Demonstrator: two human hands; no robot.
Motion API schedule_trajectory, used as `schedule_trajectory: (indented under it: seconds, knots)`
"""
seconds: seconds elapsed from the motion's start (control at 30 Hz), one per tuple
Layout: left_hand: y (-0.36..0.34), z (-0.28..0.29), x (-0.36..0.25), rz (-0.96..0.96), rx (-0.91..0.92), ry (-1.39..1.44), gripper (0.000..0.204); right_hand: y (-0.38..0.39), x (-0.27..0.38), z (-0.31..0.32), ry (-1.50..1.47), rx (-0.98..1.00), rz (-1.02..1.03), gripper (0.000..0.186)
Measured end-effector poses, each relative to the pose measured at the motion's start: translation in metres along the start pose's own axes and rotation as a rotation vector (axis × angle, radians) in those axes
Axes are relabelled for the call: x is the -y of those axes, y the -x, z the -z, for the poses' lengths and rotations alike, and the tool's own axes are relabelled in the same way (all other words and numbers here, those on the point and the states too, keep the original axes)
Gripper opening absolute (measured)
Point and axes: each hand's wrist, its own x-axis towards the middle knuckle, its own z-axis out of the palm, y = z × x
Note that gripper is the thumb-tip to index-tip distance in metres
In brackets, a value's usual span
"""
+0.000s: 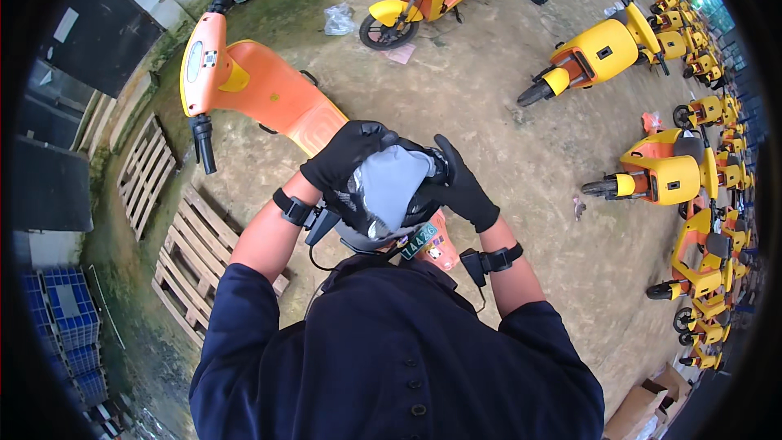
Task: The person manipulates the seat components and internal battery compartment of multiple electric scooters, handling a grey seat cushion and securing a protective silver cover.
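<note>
In front of my chest I hold a crumpled black and light-grey bundle [393, 183]; its exact kind is unclear. My left hand [349, 155], in a black glove, is closed on its upper left side. My right hand [467, 194], gloved the same way, grips its right edge with the thumb pointing up. Beneath the bundle is an orange and yellow scooter [273, 94], its handlebar off to the left. The scooter's seat is mostly hidden by my hands and the bundle. A small green plate [419, 241] shows close to my body.
Wooden pallets [195, 257] lie at the left, with blue crates [72, 301] beyond. Several yellow scooters [599, 50] stand ahead and in rows along the right. A clear plastic bag [339, 19] lies on the concrete floor. An open cardboard box [648, 407] sits at the lower right.
</note>
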Motion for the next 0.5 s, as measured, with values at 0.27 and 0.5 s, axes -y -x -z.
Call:
schedule_trajectory:
  seconds: [0.27, 0.5]
  knots:
    - [0.017, 0.044, 0.023, -0.053, -0.128, -0.077, 0.023, -0.007, 0.019, 0.022, -0.510, 0.263, -0.267, 0.035]
    - [0.016, 0.063, 0.060, -0.065, -0.107, -0.192, 0.030, -0.015, 0.051, 0.008, -0.093, 0.373, 0.204, 0.026]
